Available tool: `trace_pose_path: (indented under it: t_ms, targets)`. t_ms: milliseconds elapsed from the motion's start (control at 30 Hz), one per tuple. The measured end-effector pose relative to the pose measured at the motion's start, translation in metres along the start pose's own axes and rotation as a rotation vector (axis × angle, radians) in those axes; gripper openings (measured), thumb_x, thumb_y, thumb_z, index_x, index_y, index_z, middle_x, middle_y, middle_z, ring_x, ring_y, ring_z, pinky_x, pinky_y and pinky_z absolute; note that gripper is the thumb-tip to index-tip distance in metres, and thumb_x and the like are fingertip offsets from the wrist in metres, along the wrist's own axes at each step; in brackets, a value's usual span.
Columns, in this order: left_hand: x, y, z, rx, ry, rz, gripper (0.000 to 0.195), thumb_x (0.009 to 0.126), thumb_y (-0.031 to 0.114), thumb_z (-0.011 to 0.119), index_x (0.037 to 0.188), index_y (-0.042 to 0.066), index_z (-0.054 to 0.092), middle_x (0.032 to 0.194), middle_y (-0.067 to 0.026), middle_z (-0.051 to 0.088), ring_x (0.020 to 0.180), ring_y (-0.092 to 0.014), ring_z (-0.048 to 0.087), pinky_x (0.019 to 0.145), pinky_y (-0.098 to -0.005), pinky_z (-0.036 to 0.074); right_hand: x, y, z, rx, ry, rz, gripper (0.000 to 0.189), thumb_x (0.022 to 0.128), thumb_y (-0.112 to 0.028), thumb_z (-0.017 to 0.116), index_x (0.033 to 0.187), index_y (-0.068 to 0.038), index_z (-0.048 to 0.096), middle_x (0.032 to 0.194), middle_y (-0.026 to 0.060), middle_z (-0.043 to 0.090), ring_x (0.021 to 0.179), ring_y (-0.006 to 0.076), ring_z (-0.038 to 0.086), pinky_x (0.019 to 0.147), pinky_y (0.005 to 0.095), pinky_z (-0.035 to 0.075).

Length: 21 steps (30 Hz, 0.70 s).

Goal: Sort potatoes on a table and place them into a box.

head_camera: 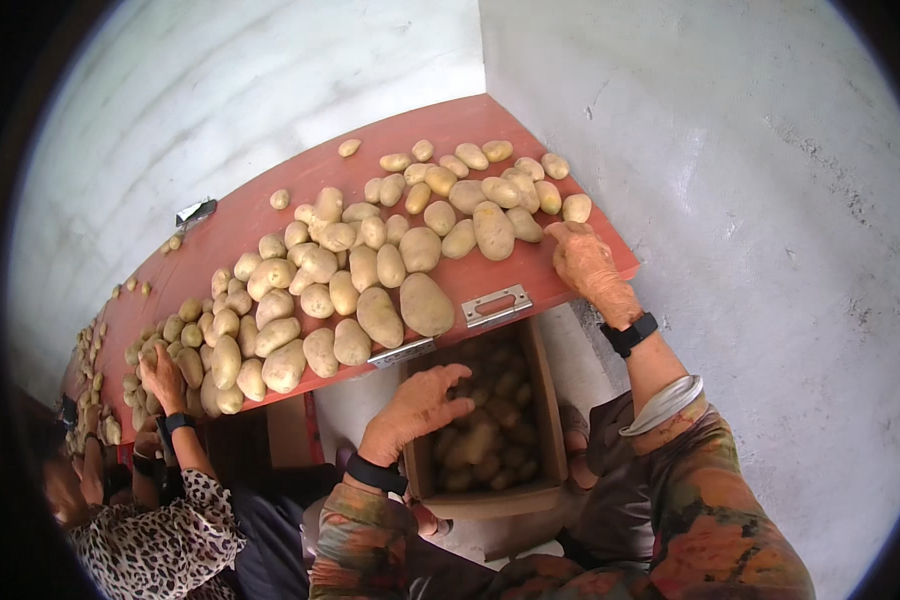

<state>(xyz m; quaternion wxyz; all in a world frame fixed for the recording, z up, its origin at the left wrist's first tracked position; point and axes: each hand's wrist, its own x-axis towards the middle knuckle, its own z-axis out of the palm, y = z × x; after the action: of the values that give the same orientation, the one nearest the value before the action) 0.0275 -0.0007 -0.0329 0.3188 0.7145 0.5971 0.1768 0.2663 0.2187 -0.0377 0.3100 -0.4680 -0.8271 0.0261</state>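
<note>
Many potatoes (421, 250) lie spread over a red tabletop (615, 259). My right hand (581, 259) rests at the table's right end, its fingertips beside the nearest potatoes; whether it touches one I cannot tell. Over the upper left part of an open cardboard box (487, 504) hangs my left hand (424, 409), fingers apart and holding nothing. The box stands on the floor below the table edge, with a heap of potatoes (484, 442) inside. Two large potatoes (427, 304) lie near the front edge, left of a metal handle plate (496, 305).
At the left, a co-worker in a leopard-print top (165, 536) has a hand (163, 381) among potatoes; other people's arms show beyond. A dark phone-like object (196, 212) lies at the table's back edge. Grey walls (720, 225) meet behind the table. Another cardboard box (289, 431) stands underneath.
</note>
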Motion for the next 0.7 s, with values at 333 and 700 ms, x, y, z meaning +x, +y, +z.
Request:
trace_pose_path:
  t_ms: [333,700]
  targets:
    - [0.008,0.011,-0.019,-0.624,0.159,-0.100,0.025,0.097,0.021,0.060,0.115,0.005,0.064,0.101,-0.0022,0.065,0.086,-0.011,0.065,0.069,-0.0244,0.052,-0.004,0.026,0.021,-0.052,-0.093,-0.005,0.037,0.079,0.003,0.056,0.113,-0.010,0.064,0.119,0.0134,0.058,0.118,0.0346,0.052,0.096,0.0482,0.046]
    - [0.005,0.001,-0.039,-0.968,0.534,-0.122,0.022,0.099,0.018,0.056,0.111,0.002,0.064,0.094,-0.0058,0.068,0.079,-0.013,0.068,0.065,-0.0235,0.054,0.014,-0.021,-0.010,0.602,-0.056,0.197,0.039,0.082,-0.028,0.070,0.114,-0.006,0.064,0.093,0.0191,0.066,0.091,0.0332,0.064,0.085,0.0414,0.050]
